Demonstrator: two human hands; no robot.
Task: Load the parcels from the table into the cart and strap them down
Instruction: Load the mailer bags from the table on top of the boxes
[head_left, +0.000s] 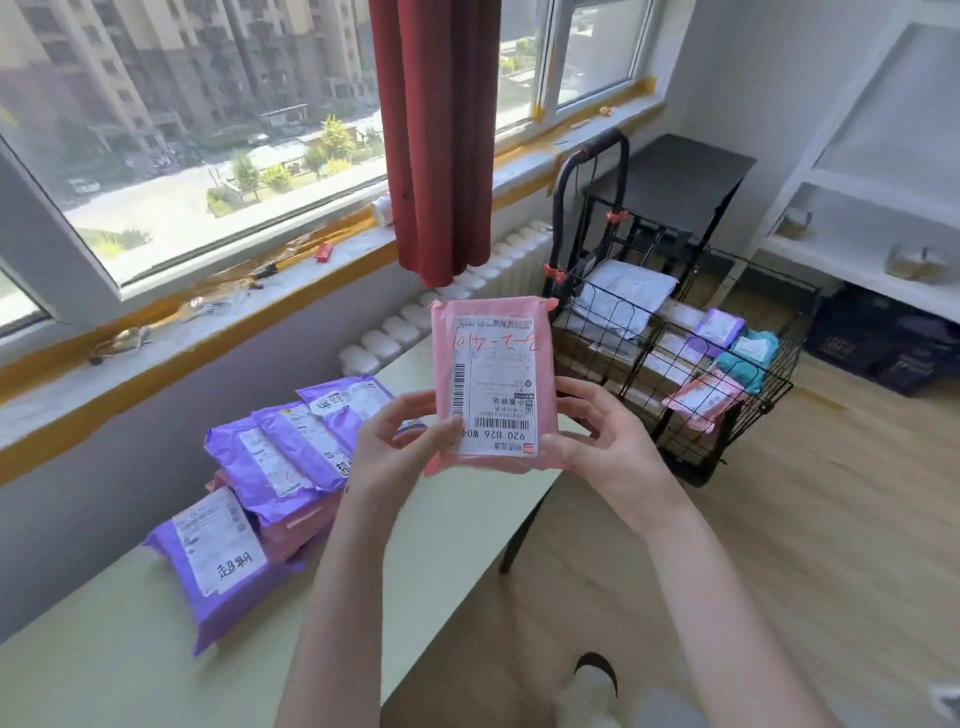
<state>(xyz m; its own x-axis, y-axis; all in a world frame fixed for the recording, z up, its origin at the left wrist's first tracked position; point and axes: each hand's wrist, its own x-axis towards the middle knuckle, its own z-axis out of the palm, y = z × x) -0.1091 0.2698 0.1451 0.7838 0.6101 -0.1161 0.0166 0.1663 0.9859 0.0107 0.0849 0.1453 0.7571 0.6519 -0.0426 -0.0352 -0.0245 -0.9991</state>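
The window (208, 130) fills the wall far beyond the fingers and to their left, and a red curtain (436, 156) hangs in front of it, above the fingers. The table (156, 649) lies under the fingers and to their left, and its far corner is just behind them. A white shelf (857, 260) stands far to the right of the fingers. The cart (753, 415), made of black wire, stands on the wooden floor (779, 571) beyond the fingers and to their right, near the table corner. Inside it lie several parcels (675, 353): brown, white, purple, teal and pink. A radiator (467, 291) runs along the wall beyond the fingers. On the table, left of the fingers and lower, a pile (270, 467) of purple bags lies over some pink ones, labels up. The pink parcel (494, 383) is held upright in the air between both hands, and its label (496, 358) faces the camera upside down. The left hand (395, 441) grips the lower left edge: the thumb presses on the front and the other fingers are curled behind. The right hand (608, 436) grips the lower right edge, thumb at the corner, fingers curled along the side and back.
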